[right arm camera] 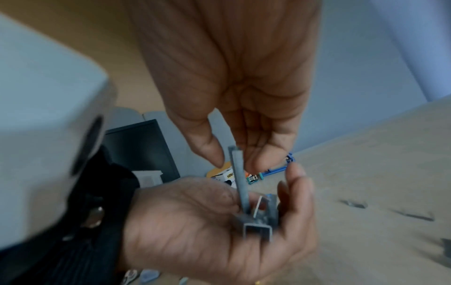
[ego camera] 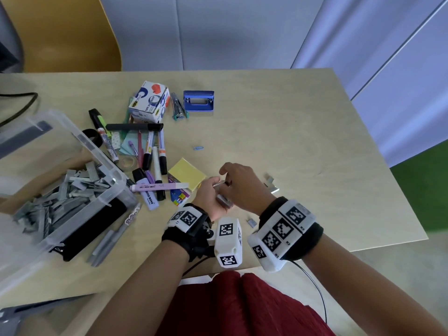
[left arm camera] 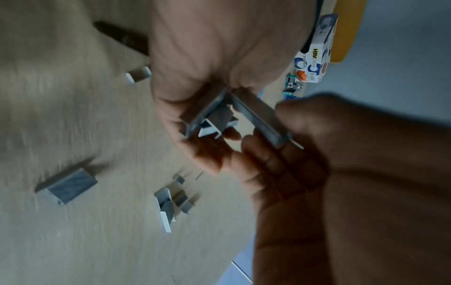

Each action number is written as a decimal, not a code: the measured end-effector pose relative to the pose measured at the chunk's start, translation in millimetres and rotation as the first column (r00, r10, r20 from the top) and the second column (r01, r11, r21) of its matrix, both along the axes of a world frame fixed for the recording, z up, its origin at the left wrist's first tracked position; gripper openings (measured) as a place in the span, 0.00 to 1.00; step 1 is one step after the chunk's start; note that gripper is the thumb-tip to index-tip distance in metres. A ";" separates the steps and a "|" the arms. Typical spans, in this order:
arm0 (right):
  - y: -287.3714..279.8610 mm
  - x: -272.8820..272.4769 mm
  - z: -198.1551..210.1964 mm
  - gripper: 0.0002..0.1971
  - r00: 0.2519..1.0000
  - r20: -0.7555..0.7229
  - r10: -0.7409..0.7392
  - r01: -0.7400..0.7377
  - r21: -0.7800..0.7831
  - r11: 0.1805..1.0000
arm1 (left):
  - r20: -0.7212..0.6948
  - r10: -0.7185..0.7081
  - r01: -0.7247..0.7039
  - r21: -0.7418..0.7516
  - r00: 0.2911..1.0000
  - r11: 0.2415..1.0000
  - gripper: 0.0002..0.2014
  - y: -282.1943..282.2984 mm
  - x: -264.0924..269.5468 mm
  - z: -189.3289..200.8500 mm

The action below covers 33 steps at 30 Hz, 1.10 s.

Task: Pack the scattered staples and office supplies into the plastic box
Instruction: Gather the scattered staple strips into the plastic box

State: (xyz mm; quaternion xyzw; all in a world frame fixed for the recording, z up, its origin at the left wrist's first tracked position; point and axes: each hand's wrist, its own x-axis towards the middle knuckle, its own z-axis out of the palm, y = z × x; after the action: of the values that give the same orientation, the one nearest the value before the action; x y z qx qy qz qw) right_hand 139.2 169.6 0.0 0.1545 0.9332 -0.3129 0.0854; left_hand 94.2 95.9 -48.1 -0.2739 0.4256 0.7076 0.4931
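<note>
My left hand [ego camera: 209, 196] lies palm up above the table's near middle, its fingers curled round a few grey staple strips [left arm camera: 207, 119]. Just above it, my right hand [ego camera: 238, 183] pinches one long staple strip [right arm camera: 238, 173] between thumb and fingers, its lower end in the left palm [right arm camera: 195, 231]. The clear plastic box [ego camera: 101, 151] stands at the left, with a heap of staple strips [ego camera: 72, 187] inside. Loose staple pieces [ego camera: 271, 184] lie on the table right of my hands, and another [ego camera: 252, 223] lies near my right wrist.
Markers and highlighters [ego camera: 155, 161], a yellow sticky-note pad [ego camera: 186, 177], a tape dispenser carton [ego camera: 149, 103], a staple remover [ego camera: 178, 106], a blue hole punch [ego camera: 198, 100] and a blue paper clip [ego camera: 198, 148] lie scattered left of centre. A black case [ego camera: 92, 229] leans by the box.
</note>
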 end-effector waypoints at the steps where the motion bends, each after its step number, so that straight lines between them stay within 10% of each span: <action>1: -2.1 0.0 -1.1 0.15 1.000 -0.011 0.004 -0.004 0.018 1.000 | 0.011 0.017 -0.017 -0.011 1.000 1.000 0.16 0.6 -0.6 -1.4; 9: 64.3 13.7 -11.5 0.14 0.977 -0.008 -0.215 0.215 0.083 0.973 | 0.093 -0.010 0.008 0.024 0.996 1.000 0.16 -8.1 -18.5 -14.7; 14: 90.4 38.4 -36.1 0.24 0.964 0.265 0.020 -0.096 0.277 0.956 | 0.118 -0.012 0.009 0.023 0.993 1.000 0.16 -8.1 -19.6 -15.9; 23: 83.1 35.5 -54.9 0.07 0.993 0.098 0.073 -0.096 0.249 0.964 | 0.083 -0.018 0.021 -0.037 0.996 0.999 0.16 -4.0 -15.5 -15.7; 33: 82.4 29.8 -39.2 0.06 0.938 0.060 -0.342 0.343 -0.310 0.887 | 0.003 -0.029 0.029 -0.030 1.000 0.999 0.15 6.6 -4.3 -11.9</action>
State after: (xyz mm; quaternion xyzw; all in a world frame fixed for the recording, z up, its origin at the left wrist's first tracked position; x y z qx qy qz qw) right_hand 168.9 252.1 -39.2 0.3015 0.8290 -0.4679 0.0544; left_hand 90.0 102.5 -60.0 -0.2760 0.4396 0.6937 0.4994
